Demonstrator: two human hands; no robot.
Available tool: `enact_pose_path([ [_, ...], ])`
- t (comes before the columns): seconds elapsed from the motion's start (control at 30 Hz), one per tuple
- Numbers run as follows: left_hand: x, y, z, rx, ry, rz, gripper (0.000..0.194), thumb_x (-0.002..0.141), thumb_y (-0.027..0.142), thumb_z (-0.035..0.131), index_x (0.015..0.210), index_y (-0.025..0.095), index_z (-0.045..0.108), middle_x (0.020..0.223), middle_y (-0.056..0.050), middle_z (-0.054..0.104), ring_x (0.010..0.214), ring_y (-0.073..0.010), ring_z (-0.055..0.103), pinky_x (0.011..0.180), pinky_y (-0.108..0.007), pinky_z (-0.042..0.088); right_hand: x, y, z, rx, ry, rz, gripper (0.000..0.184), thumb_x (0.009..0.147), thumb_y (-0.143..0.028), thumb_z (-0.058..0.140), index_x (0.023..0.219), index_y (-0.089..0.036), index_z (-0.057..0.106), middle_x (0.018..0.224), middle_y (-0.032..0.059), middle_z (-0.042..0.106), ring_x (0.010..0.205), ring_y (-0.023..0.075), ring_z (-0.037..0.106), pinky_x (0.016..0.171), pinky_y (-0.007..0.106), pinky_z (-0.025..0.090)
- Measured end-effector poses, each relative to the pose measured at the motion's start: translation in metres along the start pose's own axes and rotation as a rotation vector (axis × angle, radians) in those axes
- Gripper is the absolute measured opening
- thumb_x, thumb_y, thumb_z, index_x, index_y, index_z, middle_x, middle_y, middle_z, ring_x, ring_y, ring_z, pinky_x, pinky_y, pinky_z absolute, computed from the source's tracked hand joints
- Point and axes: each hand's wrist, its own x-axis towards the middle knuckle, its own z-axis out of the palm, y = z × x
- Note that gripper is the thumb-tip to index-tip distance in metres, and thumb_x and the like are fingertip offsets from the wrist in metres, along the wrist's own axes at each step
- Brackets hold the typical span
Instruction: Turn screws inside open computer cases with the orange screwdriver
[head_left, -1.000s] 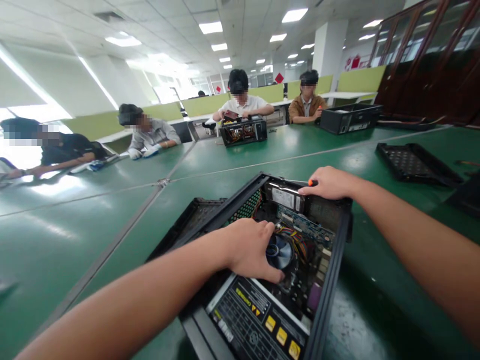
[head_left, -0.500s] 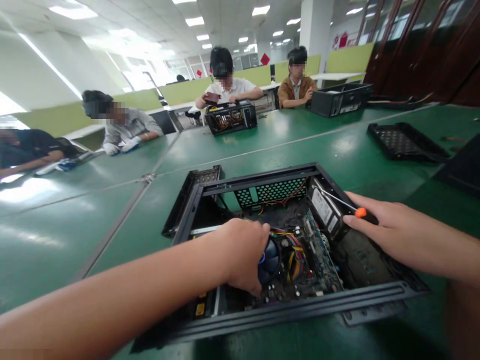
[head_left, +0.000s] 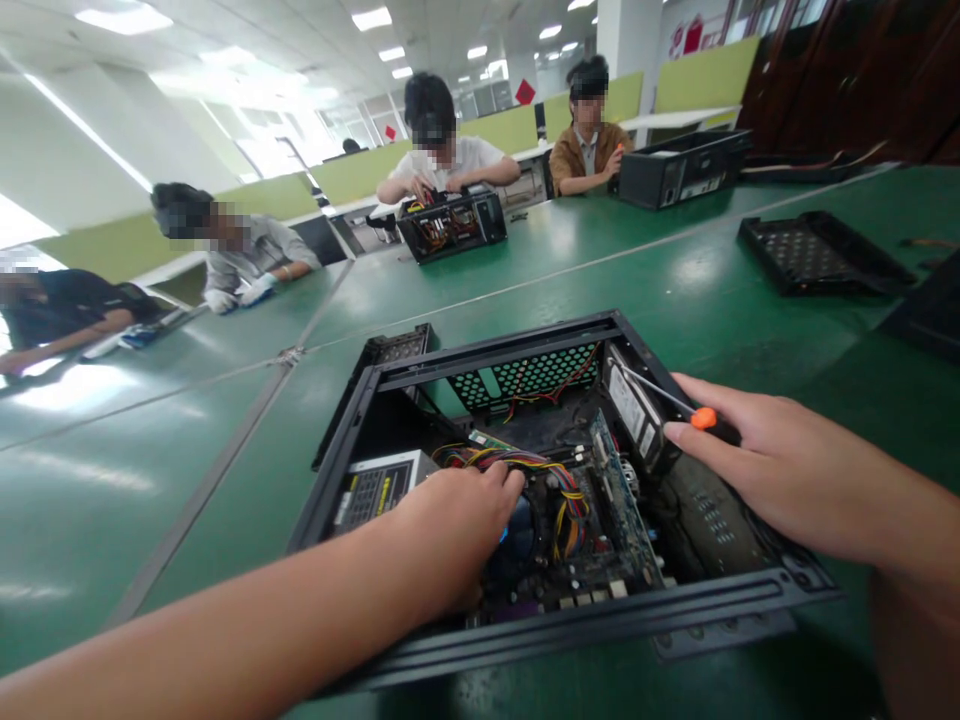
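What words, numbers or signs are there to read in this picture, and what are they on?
None reads clearly.
Label on the power supply: yellow and pale print, too blurred to read.
White label on the hard drive: print too small to read.
Red wall decorations: too far away to tell whether they bear words.
Circuit board: any print is too small to read.

The green surface (head_left: pixel 555 270) looks smooth and glossy, the black case (head_left: pixel 570 622) matt metal with a perforated panel (head_left: pixel 523 378), the hard drive (head_left: pixel 636 412) metallic under a papery label, the screwdriver (head_left: pixel 703 418) shiny metal and orange plastic, the wires (head_left: pixel 574 497) plastic-coated, and the cabinets (head_left: pixel 862 80) polished dark wood.
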Motion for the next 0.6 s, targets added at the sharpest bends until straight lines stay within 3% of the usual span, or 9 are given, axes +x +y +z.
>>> enact_pose_path([
  [0.13,0.0007,-0.0021,0.0033,0.026,0.048,0.022,0.080,0.058,0.019,0.067,0.134,0.010,0.044,0.123,-0.019,0.060,0.095,-0.0315,0.067,0.082,-0.042,0.058,0.0008,0.0023,0.0003,-0.022,-0.079,0.033,0.053,0.096,-0.044,0.046,0.145,-0.027,0.045,0.122,0.0064,0.069,0.100,0.0304,0.068,0.067,0.032,0.056],
  [0.3,0.0003,-0.0025,0.0022,0.043,0.077,0.071,0.073,0.062,0.027,0.067,0.130,0.010,0.048,0.117,-0.018,0.062,0.093,-0.0335,0.067,0.075,-0.043,0.059,0.0020,0.0011,-0.0007,-0.024,-0.076,0.022,0.053,0.096,-0.046,0.045,0.146,-0.026,0.043,0.127,0.0061,0.066,0.102,0.0297,0.068,0.065,0.030,0.055],
  [0.4,0.0026,0.0000,0.0003,0.048,0.050,0.060,0.078,0.061,0.031,0.071,0.132,0.012,0.046,0.121,-0.019,0.060,0.098,-0.0337,0.066,0.078,-0.042,0.058,0.0018,0.0007,-0.0004,-0.035,-0.082,0.032,0.053,0.096,-0.047,0.044,0.145,-0.027,0.045,0.127,0.0061,0.066,0.102,0.0298,0.068,0.064,0.030,0.055],
  [0.6,0.0071,-0.0001,-0.0045,0.019,0.032,0.083,0.079,0.058,0.031,0.074,0.130,0.013,0.047,0.122,-0.018,0.060,0.099,-0.0331,0.065,0.083,-0.043,0.057,0.0016,0.0016,0.0016,-0.058,-0.048,0.001,0.052,0.096,-0.044,0.046,0.146,-0.029,0.043,0.121,0.0076,0.069,0.106,0.0321,0.066,0.074,0.037,0.056],
])
